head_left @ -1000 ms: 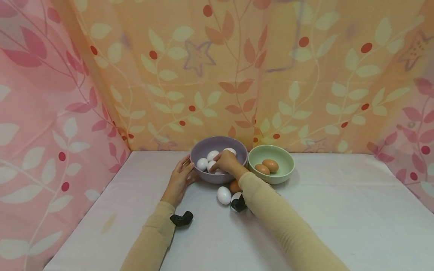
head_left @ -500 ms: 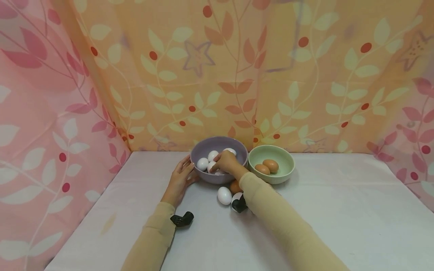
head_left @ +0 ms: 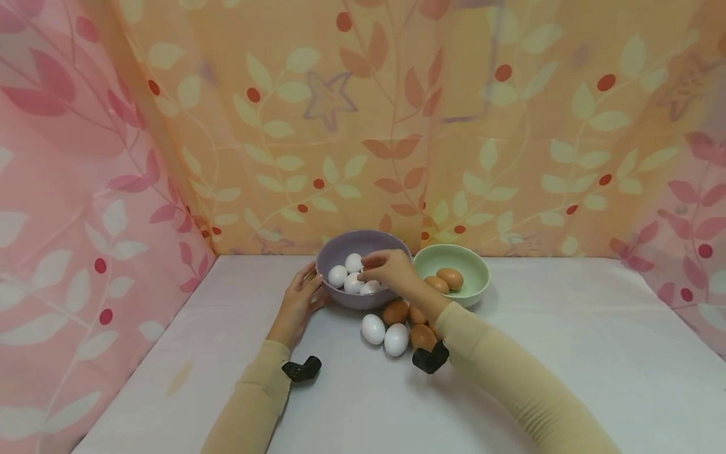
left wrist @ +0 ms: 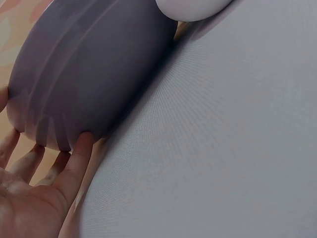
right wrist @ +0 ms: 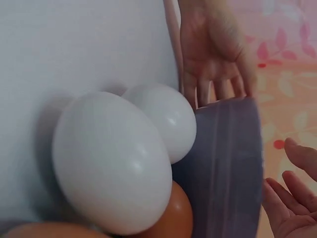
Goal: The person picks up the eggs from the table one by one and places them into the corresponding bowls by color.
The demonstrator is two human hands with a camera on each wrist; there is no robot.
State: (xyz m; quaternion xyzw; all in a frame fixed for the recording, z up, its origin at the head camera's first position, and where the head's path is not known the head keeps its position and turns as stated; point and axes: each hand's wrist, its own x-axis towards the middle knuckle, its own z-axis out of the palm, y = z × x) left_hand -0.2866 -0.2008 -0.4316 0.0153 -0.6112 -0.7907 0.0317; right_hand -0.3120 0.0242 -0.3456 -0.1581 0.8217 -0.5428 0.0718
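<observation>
The grip of the right hand (head_left: 392, 268) is held apart over the right side of the purple bowl (head_left: 360, 302); no object is seen between thumb and fingers. Since half a second earlier, the hand has been raised and drawn rightward from among the white eggs (head_left: 337, 276) inside; release is judged complete, the hand being freed. The left hand (head_left: 293, 304) is rested, fingers spread, against the bowl's outer left wall. Two brown eggs (head_left: 450, 279) are contained in the green bowl (head_left: 479, 277), just right. Both bowls are positioned near the tabletop's (head_left: 573, 334) far edge. Nearer the front edge, two loose white eggs (head_left: 373, 329) and three loose brown eggs (head_left: 422, 337) are left outside the bowls.
</observation>
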